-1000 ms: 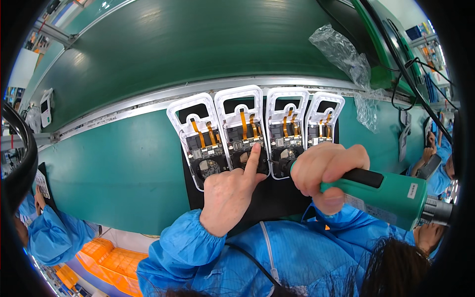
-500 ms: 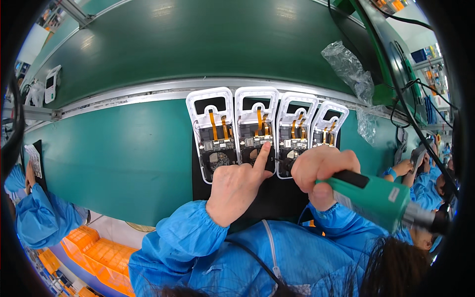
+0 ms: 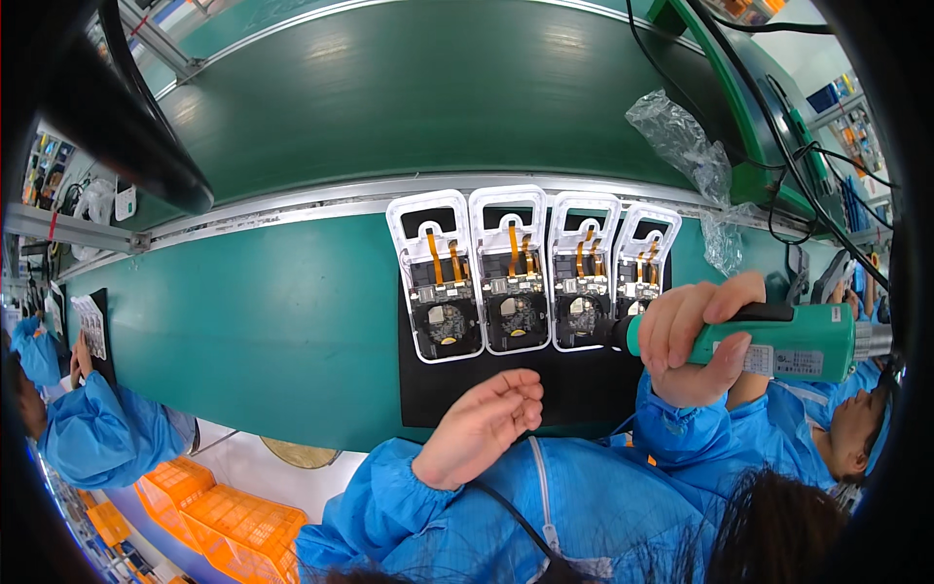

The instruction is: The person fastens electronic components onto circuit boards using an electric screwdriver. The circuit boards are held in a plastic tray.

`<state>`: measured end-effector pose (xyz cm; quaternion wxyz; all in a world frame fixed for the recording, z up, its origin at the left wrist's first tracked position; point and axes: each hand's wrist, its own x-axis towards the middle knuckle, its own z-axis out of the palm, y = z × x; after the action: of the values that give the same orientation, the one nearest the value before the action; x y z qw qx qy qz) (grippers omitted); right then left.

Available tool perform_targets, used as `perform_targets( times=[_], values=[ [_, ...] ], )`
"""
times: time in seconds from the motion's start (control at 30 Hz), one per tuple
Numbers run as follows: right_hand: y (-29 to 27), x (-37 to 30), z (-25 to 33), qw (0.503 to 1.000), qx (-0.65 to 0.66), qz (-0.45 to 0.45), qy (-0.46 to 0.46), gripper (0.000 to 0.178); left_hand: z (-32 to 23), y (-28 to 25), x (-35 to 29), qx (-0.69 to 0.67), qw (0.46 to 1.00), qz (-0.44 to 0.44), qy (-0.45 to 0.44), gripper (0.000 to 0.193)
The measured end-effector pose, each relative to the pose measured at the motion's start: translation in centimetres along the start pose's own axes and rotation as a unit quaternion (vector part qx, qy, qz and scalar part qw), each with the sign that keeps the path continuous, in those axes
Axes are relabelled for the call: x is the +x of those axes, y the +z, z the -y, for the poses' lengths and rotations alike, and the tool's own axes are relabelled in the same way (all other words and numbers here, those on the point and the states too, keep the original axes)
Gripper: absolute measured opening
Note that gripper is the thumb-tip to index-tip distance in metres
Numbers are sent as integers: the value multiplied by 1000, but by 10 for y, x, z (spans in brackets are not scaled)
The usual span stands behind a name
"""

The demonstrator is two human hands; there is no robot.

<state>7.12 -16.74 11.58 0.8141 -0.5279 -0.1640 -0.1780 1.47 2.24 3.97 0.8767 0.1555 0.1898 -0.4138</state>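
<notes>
Four white device housings stand side by side: the leftmost housing [image 3: 435, 277], a second housing [image 3: 512, 271], a third housing [image 3: 584, 263] and the rightmost housing [image 3: 646, 248], partly covered. Each shows a dark circuit board and orange flat cables. My right hand [image 3: 696, 336] is wrapped round a green electric screwdriver [image 3: 803, 341], lying almost level. Its dark front end points left, close to the lower part of the third housing; tip contact cannot be made out. My left hand [image 3: 484, 425] hovers below the second housing, fingers curled together; anything inside them is hidden.
Under the housings lies a black mat [image 3: 457, 389] on a green table [image 3: 243, 321]. A metal rail [image 3: 321, 200] runs behind. Crumpled clear plastic [image 3: 686, 141] lies at the far right. Orange crates [image 3: 243, 521] stand lower left; other people sit at both sides.
My left hand has drawn back from the second housing, its pointing finger now curled. The screwdriver has swung nearly level in my right hand. The view has shifted slightly.
</notes>
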Motion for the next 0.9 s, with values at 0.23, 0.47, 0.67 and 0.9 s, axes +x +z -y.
perform_targets(
  times=[0.23, 0.47, 0.67, 0.9],
  values=[
    [6, 1, -10, 994, 35, 86, -50, 34, 0, -12, 7, 95, 994, -36, -40, 29],
    [11, 2, -10, 985, 69, 143, -69, 33, -4, -29, 17, -23, 993, 111, -41, 38],
    [4, 3, -6, 976, 84, 197, -32, 30, -8, -8, 14, 120, 991, 46, -40, 29],
    [4, 2, -5, 976, 81, 199, -32, 30, -10, -14, 16, 158, 985, 17, -62, 30]
  ],
)
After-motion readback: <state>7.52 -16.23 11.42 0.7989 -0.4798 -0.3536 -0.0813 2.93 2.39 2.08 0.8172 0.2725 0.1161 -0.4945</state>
